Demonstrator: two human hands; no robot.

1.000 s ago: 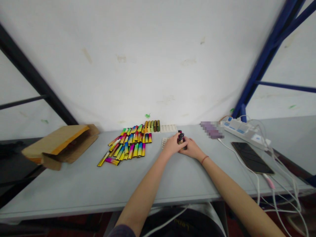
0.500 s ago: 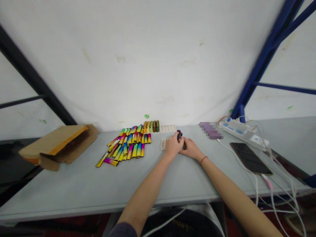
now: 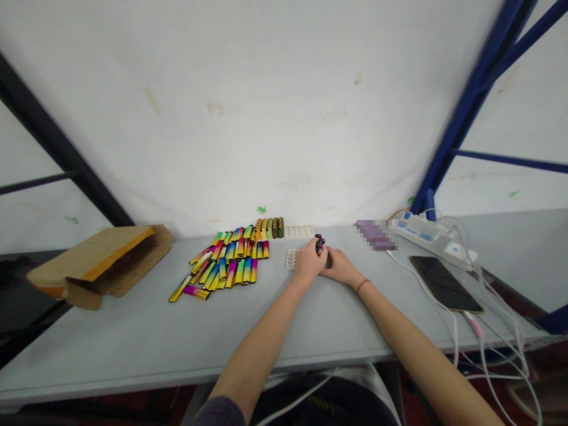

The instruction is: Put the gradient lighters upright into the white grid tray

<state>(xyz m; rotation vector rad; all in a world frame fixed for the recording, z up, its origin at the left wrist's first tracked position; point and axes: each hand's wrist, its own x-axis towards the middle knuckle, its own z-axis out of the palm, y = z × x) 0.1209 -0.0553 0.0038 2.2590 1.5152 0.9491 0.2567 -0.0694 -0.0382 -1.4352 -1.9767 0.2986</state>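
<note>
My left hand (image 3: pixel 309 260) is closed, fingers curled round a small cluster of dark, purple-tinged tube ends (image 3: pixel 319 242) above a white slotted tray (image 3: pixel 290 259). Beside it, my right hand (image 3: pixel 341 266) is closed at the tray's right end, its fingertips meeting the left hand; a dark patch shows between them, and what it grips is hidden. Left of the tray lies a loose pile of shiny, flat-oval metallic tubes (image 3: pixel 231 260) in rainbow gradients. Behind the pile, several tubes (image 3: pixel 269 228) stand upright in rows, next to a second white slotted tray (image 3: pixel 299 231).
An open brown paper bag (image 3: pixel 95 257) lies at the left. On the right are a blurred purple object (image 3: pixel 376 235), a black phone (image 3: pixel 444 283) with a charging cable, and a white power strip (image 3: pixel 437 239) with tangled cords. A white wall backs the grey table (image 3: pixel 248 331).
The whole view has shifted slightly left. Both hands stay together at the tray, with the left hand's fingers moved only a little around the dark tube ends.
</note>
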